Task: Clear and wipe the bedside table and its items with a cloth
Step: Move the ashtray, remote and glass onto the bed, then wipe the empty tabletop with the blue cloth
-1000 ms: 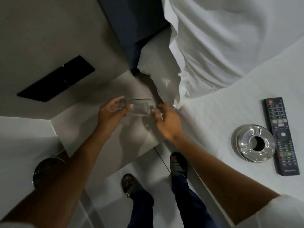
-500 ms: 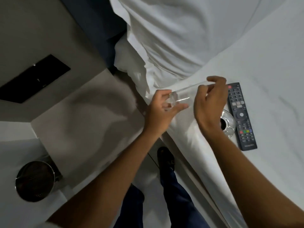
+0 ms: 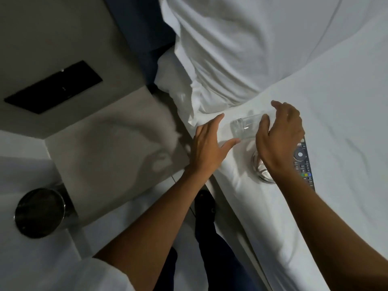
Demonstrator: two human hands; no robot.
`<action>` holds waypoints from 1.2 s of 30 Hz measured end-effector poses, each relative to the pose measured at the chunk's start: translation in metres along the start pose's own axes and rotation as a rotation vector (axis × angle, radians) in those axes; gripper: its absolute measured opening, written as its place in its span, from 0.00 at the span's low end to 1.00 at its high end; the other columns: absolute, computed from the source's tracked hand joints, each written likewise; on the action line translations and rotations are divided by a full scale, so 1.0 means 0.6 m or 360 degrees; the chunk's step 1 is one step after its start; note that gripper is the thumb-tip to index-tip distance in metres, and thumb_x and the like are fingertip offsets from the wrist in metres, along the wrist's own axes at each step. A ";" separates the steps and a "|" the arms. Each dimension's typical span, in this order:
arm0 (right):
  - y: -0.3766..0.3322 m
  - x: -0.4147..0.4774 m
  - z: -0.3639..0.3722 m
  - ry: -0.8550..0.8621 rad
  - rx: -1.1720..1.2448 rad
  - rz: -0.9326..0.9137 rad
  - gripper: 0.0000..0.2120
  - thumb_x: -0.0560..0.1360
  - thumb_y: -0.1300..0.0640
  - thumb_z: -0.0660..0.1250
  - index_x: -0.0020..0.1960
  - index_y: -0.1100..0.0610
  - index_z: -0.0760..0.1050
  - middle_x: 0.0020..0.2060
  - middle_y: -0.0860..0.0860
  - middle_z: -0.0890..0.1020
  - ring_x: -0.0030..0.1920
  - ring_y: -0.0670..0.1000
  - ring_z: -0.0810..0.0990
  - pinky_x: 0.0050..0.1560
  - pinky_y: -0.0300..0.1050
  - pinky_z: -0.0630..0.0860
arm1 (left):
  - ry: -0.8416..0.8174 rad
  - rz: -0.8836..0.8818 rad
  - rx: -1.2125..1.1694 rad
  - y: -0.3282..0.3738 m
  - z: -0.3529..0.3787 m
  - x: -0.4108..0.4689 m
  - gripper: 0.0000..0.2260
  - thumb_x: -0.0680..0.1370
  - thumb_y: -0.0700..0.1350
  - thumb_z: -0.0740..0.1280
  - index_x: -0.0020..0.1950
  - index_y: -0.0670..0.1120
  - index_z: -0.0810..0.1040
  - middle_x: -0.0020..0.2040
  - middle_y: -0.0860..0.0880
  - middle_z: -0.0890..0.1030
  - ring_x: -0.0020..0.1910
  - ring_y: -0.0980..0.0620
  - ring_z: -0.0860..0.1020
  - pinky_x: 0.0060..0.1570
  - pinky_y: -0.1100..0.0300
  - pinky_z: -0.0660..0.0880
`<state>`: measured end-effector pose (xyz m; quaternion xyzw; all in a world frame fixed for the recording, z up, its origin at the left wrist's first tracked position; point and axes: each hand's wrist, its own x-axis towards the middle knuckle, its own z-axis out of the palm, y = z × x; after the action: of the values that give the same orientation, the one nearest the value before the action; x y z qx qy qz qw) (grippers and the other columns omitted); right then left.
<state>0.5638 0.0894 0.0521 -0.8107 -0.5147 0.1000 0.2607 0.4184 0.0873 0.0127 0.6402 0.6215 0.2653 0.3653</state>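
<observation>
A clear drinking glass point(image 3: 244, 127) lies on its side on the white bed sheet point(image 3: 346, 114), near the bed's edge. My right hand point(image 3: 279, 135) curves around its far end, thumb against the glass. My left hand point(image 3: 206, 148) sits just left of the glass base, fingers spread, holding nothing. The grey bedside table point(image 3: 109, 148) stands to the left with a bare top. No cloth is in view.
A shiny metal ashtray point(image 3: 262, 175) and a black remote point(image 3: 303, 162) lie on the bed, partly under my right wrist. White pillows point(image 3: 241, 49) are behind. A round metal bin point(image 3: 38, 213) stands on the floor left of the table. A black panel point(image 3: 54, 87) is on the wall.
The glass went from above the bedside table over to the bed and now lies on the sheet. My left hand has let go of it and opened.
</observation>
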 end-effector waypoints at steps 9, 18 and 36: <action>-0.128 -0.158 0.072 -0.0457 -0.0013 -0.0403 0.23 0.73 0.56 0.62 0.67 0.56 0.69 0.64 0.57 0.74 0.67 0.59 0.69 0.68 0.56 0.60 | 0.0259 -0.0322 0.0392 -0.143 -0.142 -0.139 0.26 0.78 0.53 0.65 0.74 0.49 0.66 0.71 0.47 0.74 0.69 0.44 0.69 0.67 0.47 0.68; -0.322 -0.503 0.158 -0.1512 0.0080 -0.0543 0.21 0.73 0.59 0.66 0.66 0.54 0.70 0.59 0.57 0.77 0.61 0.60 0.74 0.63 0.58 0.70 | 0.0608 -0.1007 0.0454 -0.307 -0.345 -0.487 0.24 0.77 0.48 0.67 0.72 0.46 0.70 0.71 0.43 0.73 0.70 0.42 0.69 0.65 0.46 0.68; -0.583 -1.051 0.128 -0.2756 0.0400 -0.0828 0.29 0.67 0.31 0.67 0.56 0.52 0.75 0.39 0.46 0.82 0.45 0.47 0.82 0.44 0.41 0.78 | 0.1841 -0.1505 0.0808 -0.314 -0.645 -1.001 0.13 0.77 0.39 0.60 0.61 0.46 0.75 0.56 0.40 0.79 0.55 0.46 0.76 0.51 0.57 0.73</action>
<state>-0.0267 -0.3280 0.1040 -0.2761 -0.6823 0.6669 -0.1161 -0.0542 -0.4610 0.1602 0.1320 0.9608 0.2226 -0.0993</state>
